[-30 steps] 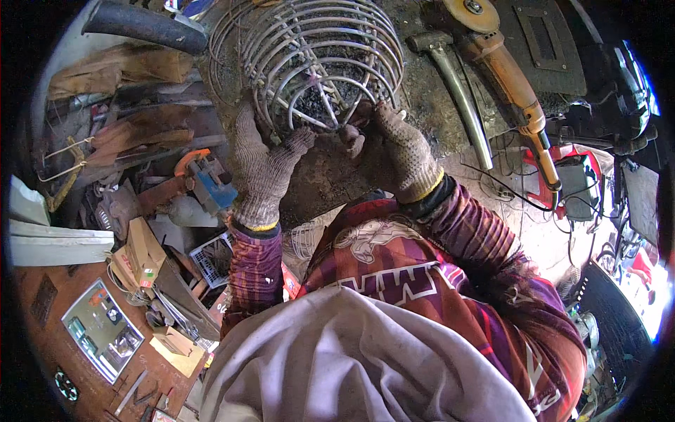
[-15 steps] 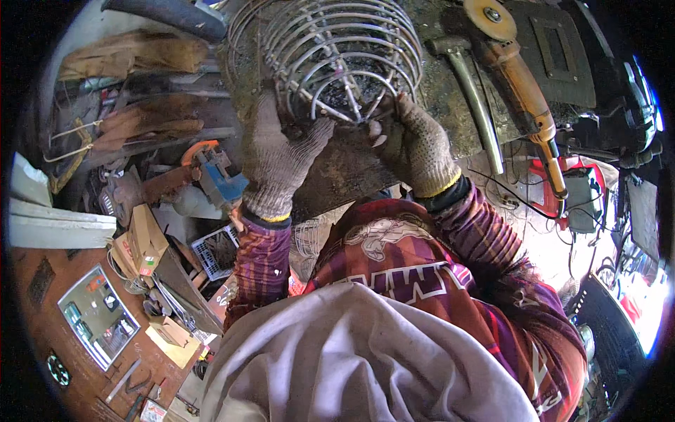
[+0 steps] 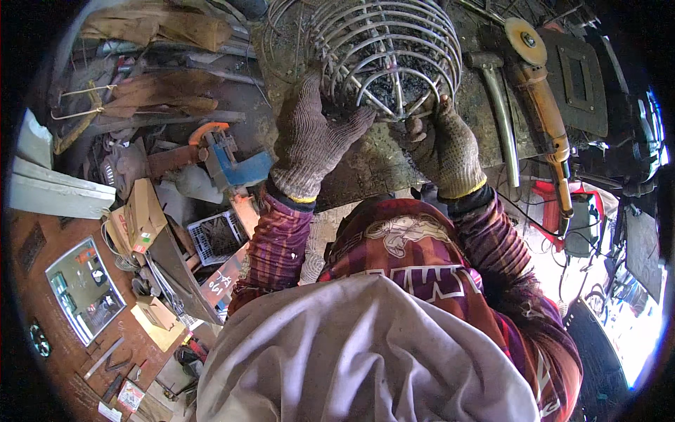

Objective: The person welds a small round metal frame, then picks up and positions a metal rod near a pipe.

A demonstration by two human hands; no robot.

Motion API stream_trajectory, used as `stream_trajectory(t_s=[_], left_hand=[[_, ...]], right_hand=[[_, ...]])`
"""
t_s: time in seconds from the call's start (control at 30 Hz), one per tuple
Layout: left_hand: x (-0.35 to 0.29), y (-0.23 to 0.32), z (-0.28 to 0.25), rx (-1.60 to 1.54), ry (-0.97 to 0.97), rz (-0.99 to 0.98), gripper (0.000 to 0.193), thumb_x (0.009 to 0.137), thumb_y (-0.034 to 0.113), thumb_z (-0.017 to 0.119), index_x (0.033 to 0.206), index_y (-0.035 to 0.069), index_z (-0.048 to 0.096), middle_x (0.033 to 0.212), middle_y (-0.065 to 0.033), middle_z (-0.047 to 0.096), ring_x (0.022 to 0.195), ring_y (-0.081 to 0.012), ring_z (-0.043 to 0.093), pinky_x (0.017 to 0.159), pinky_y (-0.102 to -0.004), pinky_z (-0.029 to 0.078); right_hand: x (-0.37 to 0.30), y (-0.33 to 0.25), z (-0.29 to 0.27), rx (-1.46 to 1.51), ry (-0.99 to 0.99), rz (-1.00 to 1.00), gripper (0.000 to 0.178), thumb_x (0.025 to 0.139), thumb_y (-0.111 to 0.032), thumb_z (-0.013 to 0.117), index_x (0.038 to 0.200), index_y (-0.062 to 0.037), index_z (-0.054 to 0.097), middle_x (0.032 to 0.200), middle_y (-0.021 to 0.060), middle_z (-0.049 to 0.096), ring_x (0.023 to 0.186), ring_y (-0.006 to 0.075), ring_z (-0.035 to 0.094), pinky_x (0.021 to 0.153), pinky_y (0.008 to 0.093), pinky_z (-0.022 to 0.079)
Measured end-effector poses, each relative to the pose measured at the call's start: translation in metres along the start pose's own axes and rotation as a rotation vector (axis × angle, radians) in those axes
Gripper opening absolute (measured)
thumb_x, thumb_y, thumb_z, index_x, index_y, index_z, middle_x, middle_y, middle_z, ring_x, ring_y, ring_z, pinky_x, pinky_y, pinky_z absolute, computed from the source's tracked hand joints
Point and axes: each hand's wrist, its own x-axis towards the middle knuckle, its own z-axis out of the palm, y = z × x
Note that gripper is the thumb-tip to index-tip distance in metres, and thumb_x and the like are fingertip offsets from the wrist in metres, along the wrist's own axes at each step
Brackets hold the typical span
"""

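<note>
A dome-shaped cage of bent metal rods (image 3: 385, 35), with curved rings joined by ribs, sits on the dark, stained workbench (image 3: 351, 165). My left hand (image 3: 313, 144), in a grey knit glove, grips the cage's left side, its thumb lying along the near end. My right hand (image 3: 453, 148), gloved alike with a yellow cuff edge, holds the near right part of the rods. One or two of its fingertips show bare near the cage tip. Fingers on the far side of the rods are partly hidden.
Right of the cage lie a hammer (image 3: 500, 112) with a metal handle and an angle grinder (image 3: 541, 105). Coiled rod (image 3: 281, 35) lies at the left. Beyond the bench's left edge are a blue and orange tool (image 3: 235, 158), a plastic crate (image 3: 214, 235) and cardboard boxes (image 3: 144, 211).
The whole view has shifted, so bench, tools and cage appear farther right. Both hands keep their hold on the cage, with little change in their grip.
</note>
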Motion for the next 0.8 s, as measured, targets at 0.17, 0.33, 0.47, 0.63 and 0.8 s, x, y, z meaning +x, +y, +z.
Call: stream_trajectory(t_s=[0.17,0.33,0.47,0.63,0.8], left_hand=[[-0.017,0.001,0.001,0.186,0.161,0.057,0.068,0.081,0.009,0.080,0.136,-0.001,0.042,0.122,-0.0162,0.059,0.110,-0.0207,0.060,0.093,-0.0342,0.053],[-0.047,-0.020,0.018,-0.432,0.401,-0.379,0.041,0.089,0.017,0.073,0.122,0.000,0.057,0.114,-0.0153,0.064,0.106,-0.0191,0.063,0.088,-0.0320,0.054],[-0.053,-0.016,0.039,-1.229,0.261,-0.750,0.028,0.097,0.027,0.064,0.117,0.007,0.063,0.105,-0.0075,0.071,0.086,-0.0211,0.070,0.076,-0.0320,0.060],[-0.049,-0.043,0.045,-1.427,0.191,-0.690,0.025,0.098,0.025,0.063,0.118,0.010,0.065,0.104,-0.0097,0.072,0.090,-0.0233,0.071,0.078,-0.0391,0.062],[-0.047,-0.034,0.046,-1.313,0.181,-0.665,0.026,0.098,0.020,0.062,0.121,0.008,0.062,0.112,-0.0100,0.069,0.097,-0.0216,0.069,0.085,-0.0361,0.060]], right_hand=[[-0.002,0.004,0.004,-0.145,-0.102,-0.015,0.035,0.106,-0.031,0.043,0.121,-0.0017,0.056,0.109,0.0161,0.065,0.090,0.0263,0.065,0.082,0.0388,0.054],[-0.008,0.009,0.016,-0.112,0.017,-0.051,0.041,0.104,-0.037,0.047,0.124,-0.0019,0.055,0.114,0.0163,0.064,0.098,0.0270,0.062,0.082,0.0380,0.053],[-0.006,0.004,0.006,-0.006,-0.167,0.085,0.041,0.105,-0.036,0.047,0.127,-0.0024,0.054,0.118,0.0167,0.063,0.102,0.0282,0.060,0.084,0.0377,0.053],[-0.004,0.006,0.000,0.011,-0.063,0.000,0.039,0.106,-0.031,0.044,0.132,-0.0023,0.052,0.128,0.0145,0.059,0.106,0.0300,0.059,0.090,0.0400,0.052],[-0.003,0.001,-0.008,0.063,-0.205,0.060,0.040,0.106,-0.027,0.043,0.136,-0.0013,0.049,0.132,0.0174,0.057,0.110,0.0294,0.059,0.095,0.0421,0.050]])
